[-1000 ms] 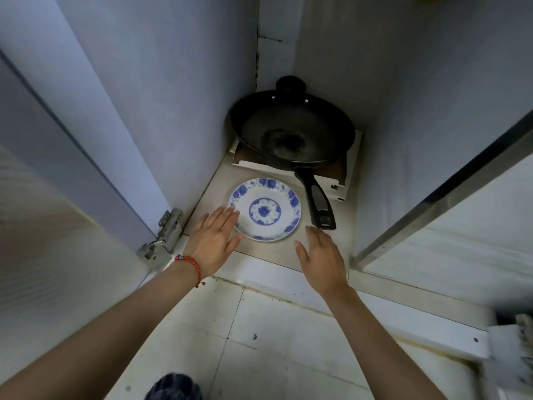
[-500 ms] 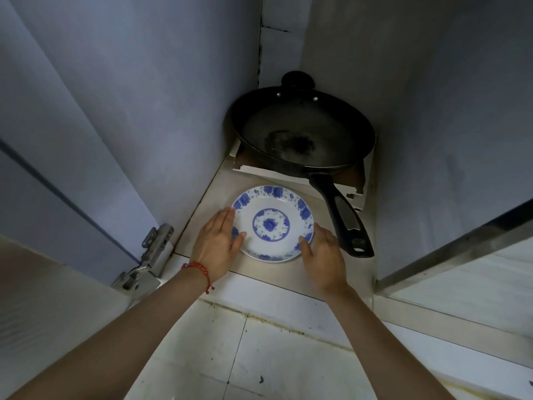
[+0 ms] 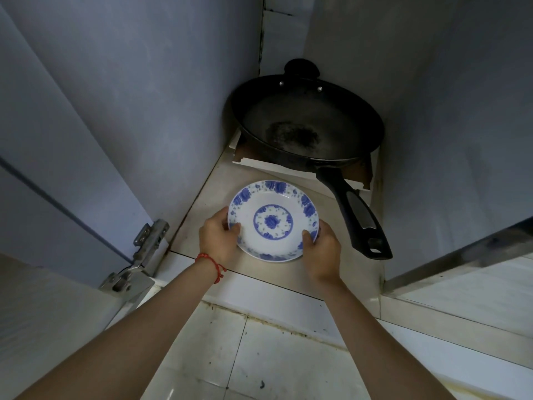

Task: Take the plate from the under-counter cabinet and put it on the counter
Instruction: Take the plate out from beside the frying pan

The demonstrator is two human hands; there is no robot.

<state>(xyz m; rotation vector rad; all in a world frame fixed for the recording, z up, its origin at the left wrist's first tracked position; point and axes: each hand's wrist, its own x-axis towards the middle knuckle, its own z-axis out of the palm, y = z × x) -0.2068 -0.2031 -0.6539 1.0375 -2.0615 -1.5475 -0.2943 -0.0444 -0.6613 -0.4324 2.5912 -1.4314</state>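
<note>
A white plate with blue flower patterns (image 3: pixel 273 210) is at the front of the under-counter cabinet floor (image 3: pixel 207 194), tilted with its near edge lifted. My left hand (image 3: pixel 217 241) grips its left rim, thumb on top. My right hand (image 3: pixel 323 246) grips its right rim the same way. A red string bracelet sits on my left wrist. The counter is out of view.
A black frying pan (image 3: pixel 305 122) rests on a white box at the cabinet back, its long handle (image 3: pixel 354 215) reaching forward just right of the plate. The open door with its metal hinge (image 3: pixel 138 255) is at the left. Tiled floor lies below.
Both hands have closed on the plate's rims, and its near edge has come up off the cabinet floor. The view has moved closer.
</note>
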